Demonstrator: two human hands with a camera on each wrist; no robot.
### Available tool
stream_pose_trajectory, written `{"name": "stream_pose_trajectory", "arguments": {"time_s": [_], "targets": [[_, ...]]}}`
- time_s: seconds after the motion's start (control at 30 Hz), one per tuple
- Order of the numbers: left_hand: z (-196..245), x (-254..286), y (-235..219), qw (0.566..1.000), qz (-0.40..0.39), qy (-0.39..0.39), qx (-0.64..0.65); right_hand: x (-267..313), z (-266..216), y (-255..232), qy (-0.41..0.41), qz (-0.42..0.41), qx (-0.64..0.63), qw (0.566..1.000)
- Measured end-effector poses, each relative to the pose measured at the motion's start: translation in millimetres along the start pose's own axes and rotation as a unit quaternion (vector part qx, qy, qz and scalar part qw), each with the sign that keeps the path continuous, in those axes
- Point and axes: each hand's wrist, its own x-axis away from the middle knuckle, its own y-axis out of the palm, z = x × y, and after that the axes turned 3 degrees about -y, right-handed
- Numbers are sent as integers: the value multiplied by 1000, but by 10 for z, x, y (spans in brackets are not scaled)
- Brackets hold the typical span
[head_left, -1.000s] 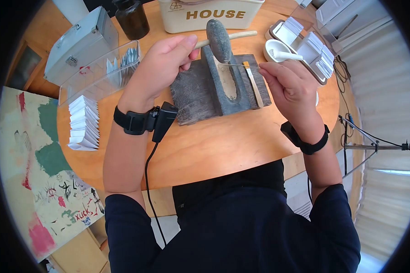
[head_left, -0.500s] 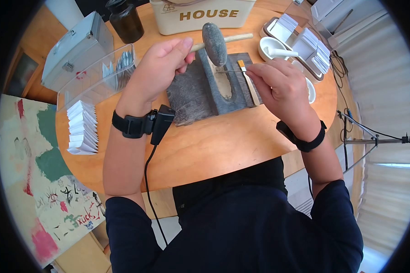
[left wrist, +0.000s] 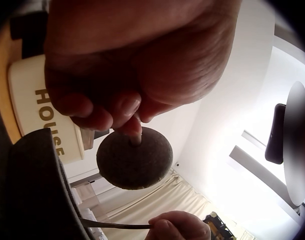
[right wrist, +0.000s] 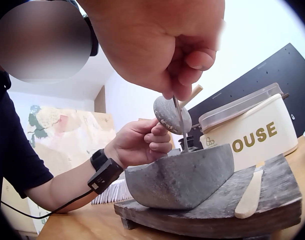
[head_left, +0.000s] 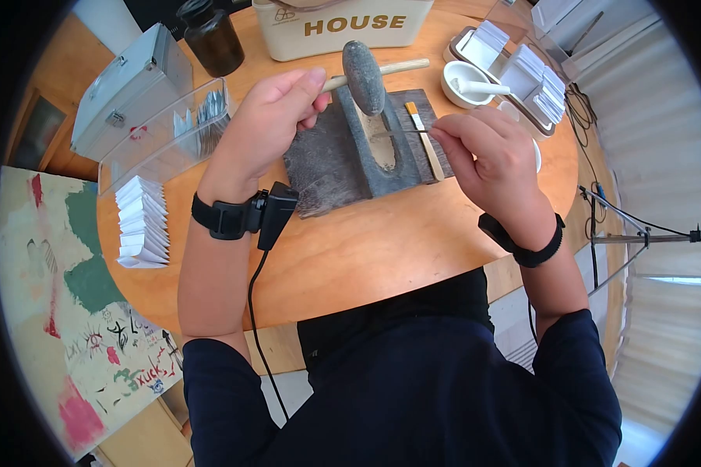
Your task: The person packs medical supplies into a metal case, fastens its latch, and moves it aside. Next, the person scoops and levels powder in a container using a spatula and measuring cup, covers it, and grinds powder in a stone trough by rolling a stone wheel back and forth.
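Observation:
My left hand (head_left: pixel 276 109) grips one end of a wooden handle (head_left: pixel 405 67) that runs through a stone grinding wheel (head_left: pixel 364 78). The wheel is held up over the far end of a boat-shaped stone grinding trough (head_left: pixel 393 187). Pale powder (head_left: pixel 383 156) lines the trough's hollow. Between thumb and fingers my right hand (head_left: pixel 491 144) pinches a thin metal spatula (right wrist: pixel 181 117), whose lower end dips inside the trough; its tip is hidden by the wall in the right wrist view. In the left wrist view the wheel (left wrist: pixel 135 162) hangs beyond my curled fingers.
Under the trough lies a dark wooden board (head_left: pixel 323 156) with a flat brush (head_left: pixel 427 144) on its right. A white mortar and pestle (head_left: pixel 471 86) and a tray of folded papers stand right. Left are folded papers (head_left: pixel 142 222), a clear box and a metal case (head_left: pixel 132 89).
My right hand has moved the spatula along the trough toward its near end. The wheel stays raised in my left hand. The head view has shifted slightly.

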Motion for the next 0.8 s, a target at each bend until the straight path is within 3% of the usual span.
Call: {"name": "stream_pose_trajectory", "arguments": {"time_s": [0.8], "targets": [[-92,-56,27,1000,-21,6,-16,145,-15,-14,1,8,-26,1000]]}}
